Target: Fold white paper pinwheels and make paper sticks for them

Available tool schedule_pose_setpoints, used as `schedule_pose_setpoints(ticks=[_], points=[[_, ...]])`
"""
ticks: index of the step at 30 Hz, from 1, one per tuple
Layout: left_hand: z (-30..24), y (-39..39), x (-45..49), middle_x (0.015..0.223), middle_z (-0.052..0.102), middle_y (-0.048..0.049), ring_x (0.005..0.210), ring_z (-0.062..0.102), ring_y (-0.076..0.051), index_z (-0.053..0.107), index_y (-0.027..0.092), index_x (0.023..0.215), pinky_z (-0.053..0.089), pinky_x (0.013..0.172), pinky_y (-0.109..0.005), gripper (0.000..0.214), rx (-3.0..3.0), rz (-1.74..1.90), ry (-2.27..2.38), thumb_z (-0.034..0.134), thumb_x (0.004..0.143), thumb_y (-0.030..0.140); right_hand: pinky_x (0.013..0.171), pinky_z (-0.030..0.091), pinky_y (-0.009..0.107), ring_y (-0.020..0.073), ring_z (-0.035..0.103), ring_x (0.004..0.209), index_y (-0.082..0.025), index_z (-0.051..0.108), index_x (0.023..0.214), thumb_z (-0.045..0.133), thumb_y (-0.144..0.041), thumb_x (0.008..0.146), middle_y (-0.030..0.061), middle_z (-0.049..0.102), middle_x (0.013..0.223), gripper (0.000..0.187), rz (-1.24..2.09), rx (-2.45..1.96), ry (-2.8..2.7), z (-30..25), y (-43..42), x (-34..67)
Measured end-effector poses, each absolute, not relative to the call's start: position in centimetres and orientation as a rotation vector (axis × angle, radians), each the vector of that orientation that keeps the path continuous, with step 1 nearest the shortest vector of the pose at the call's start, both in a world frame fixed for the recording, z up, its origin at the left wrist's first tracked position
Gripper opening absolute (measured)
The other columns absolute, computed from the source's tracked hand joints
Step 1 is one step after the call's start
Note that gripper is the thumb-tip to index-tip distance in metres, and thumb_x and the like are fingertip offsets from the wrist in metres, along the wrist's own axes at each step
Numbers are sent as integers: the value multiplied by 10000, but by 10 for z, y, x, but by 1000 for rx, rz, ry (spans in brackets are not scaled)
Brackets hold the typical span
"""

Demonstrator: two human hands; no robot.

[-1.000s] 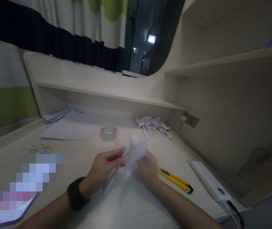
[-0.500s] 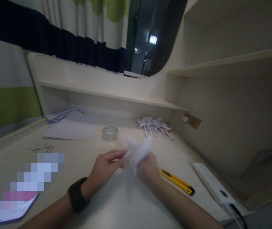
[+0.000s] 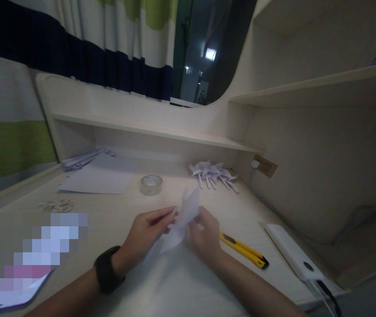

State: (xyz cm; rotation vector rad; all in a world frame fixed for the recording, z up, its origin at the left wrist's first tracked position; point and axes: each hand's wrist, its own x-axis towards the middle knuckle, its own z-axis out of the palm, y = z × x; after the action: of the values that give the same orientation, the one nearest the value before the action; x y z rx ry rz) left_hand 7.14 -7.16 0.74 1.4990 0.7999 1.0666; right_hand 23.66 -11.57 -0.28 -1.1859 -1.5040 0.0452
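Room: a pale wooden desk (image 3: 118, 213) with a shelf (image 3: 155, 130) behind it and a striped curtain (image 3: 108, 53) at the back.
Held thing: one folded paper (image 3: 184, 216), white and thin, pointy at the top. It stands up between the two hands, just above the desk.
Left side of grip: the left hand (image 3: 145, 235) pinches the paper's left edge with its fingertips. One black watch (image 3: 107, 269) is on the wrist.
Right side of grip: the right hand (image 3: 204, 235) has its fingers closed on the paper's right side.
Just right of the grip: one yellow cutter (image 3: 242, 250), lying flat.
Behind the grip: one clear tape roll (image 3: 151, 184), near.
Farther back, to the right: a heap of white paper pinwheels (image 3: 212, 173), too bunched to count.
Far back, to the left: one flat white sheet (image 3: 97, 179).
Well to the right: one white power bank (image 3: 293, 257).
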Motion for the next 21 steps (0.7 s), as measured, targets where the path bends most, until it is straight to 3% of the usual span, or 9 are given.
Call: schedule_pose_setpoints(ticks=[7,21], points=[[7,-71,72,1019,718,-37,961,666,-262,740,224,966,512,902,-377,272,1544,1119,795,711,715,324,586,439,259,150,553,638,-198,580,830,480,-89,776,34,610,732,158,-236,-1033,-1626,-8,-116,236],[1,-74,72,1018,724,-27,922,679,-208,730,235,992,545,834,-304,226,1803,1286,733,651,785,280,590,461,269,169,583,702,-198,540,896,456,-86,768,46,616,757,190,-409,-966,-1729,-8,-114,243]])
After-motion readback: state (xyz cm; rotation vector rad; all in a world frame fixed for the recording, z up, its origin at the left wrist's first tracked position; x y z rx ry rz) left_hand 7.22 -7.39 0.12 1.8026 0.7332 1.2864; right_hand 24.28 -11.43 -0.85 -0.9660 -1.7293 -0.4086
